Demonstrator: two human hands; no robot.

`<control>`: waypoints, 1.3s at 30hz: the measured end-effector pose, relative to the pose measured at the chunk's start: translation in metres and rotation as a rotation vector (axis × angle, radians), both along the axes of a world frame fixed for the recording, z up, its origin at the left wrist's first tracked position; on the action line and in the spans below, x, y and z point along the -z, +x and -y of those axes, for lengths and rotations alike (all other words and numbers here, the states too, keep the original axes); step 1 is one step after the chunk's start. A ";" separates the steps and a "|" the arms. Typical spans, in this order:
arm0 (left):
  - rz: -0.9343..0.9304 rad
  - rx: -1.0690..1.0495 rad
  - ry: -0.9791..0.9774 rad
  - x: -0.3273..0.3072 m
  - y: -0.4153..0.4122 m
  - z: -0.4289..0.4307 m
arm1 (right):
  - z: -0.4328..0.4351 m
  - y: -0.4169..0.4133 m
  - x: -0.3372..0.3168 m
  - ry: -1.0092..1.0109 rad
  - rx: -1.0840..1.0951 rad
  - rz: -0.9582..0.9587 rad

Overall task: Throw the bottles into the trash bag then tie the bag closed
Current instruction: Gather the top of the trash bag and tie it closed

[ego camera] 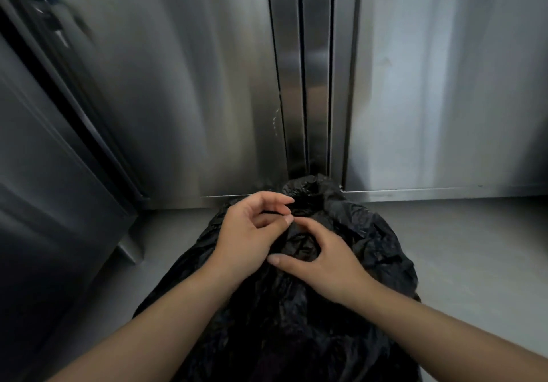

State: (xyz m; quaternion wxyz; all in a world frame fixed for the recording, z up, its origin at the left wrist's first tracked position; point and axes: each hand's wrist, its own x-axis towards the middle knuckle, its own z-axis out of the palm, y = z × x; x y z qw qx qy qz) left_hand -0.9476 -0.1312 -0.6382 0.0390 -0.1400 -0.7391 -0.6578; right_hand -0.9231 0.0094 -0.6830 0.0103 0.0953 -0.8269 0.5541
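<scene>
Forearms [154, 328], two, bare, extended over trash bag [373, 251], black, stood on floor [474, 233] before steel doors [207, 85]. Gathered neck [307, 192] is pointed away from camera; a fold is pinched in left hand [249, 227] grip, the bunch encircled by right hand [326, 263], just nearer. Bottles not seen

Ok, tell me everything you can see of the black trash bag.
The trash bag is black, glossy, crinkled plastic, bulging, standing on the grey floor in front of steel cabinet doors. Its top is gathered into a bunched neck; whether a knot is finished cannot be told. The left hand pinches plastic at the neck and the right hand curls thumb and fingers round the bunch. No bottles show.
</scene>
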 end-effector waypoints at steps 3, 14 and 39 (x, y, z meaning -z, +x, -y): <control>-0.002 -0.012 0.028 -0.001 -0.001 0.015 | 0.012 -0.001 -0.001 -0.028 0.039 -0.056; 0.101 0.038 0.024 0.015 0.003 0.034 | -0.020 0.014 -0.009 0.038 -0.111 0.024; 0.224 0.105 -0.026 0.031 0.014 0.034 | -0.014 0.009 -0.006 -0.123 0.095 -0.103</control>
